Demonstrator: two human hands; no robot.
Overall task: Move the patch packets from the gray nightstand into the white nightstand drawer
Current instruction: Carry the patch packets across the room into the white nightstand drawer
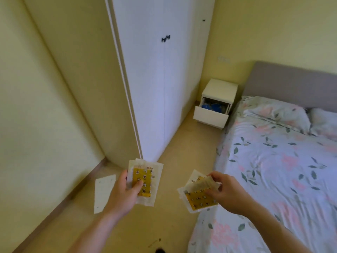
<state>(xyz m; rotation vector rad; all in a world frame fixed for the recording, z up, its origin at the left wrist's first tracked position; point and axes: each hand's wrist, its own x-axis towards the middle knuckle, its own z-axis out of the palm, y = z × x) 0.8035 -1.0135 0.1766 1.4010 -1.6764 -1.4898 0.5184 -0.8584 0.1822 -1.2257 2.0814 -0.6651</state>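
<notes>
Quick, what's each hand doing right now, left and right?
Left hand: closed on a small stack of patch packets, thumb pressed on the top one.
Right hand: closed on several more packets, fanned out.

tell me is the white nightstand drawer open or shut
Open. The drawer of the white nightstand is pulled out toward the floor, with blue items visible inside.

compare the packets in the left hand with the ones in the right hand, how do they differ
The left-hand packets lie in a fairly neat stack, yellow patch upright; the right-hand packets are fanned out and tilted. The left hand holds from the side with its thumb across the front; the right hand pinches its bunch from the top edge. Both are pale translucent sleeves with yellow patterned patches.
</notes>
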